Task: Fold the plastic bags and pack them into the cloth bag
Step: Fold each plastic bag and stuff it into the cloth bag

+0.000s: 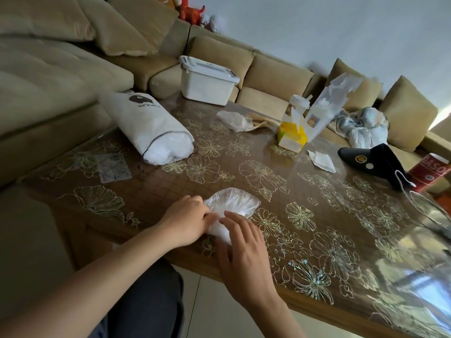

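Head view: clear plastic bag (pixel 234 206) flat on counter (pixel 317 191), near front edge.
Left hand (pixel 188 220): fingers curled, pinching bag edge, anchoring the fold.
Right hand (pixel 244 250): fingers straight, pressing down, likely creasing.
Cloth bag (pixel 151 128): well apart, mouth open for packing.

soft, dim daylight with no hard shadows. the strongest light comes from the right: the glossy brown table top with gold flower outlines (pixel 305 203) carries broad white glare at its near right corner, washing out the pattern there. the tan fabric sofa (pixel 48 69) at left sits in murk. the crumpled clear plastic bag (pixel 234 203) gleams white. the red plush toy (pixel 188 8) at the top edge is smeared. the view is tilted, and lines bow toward the edges.
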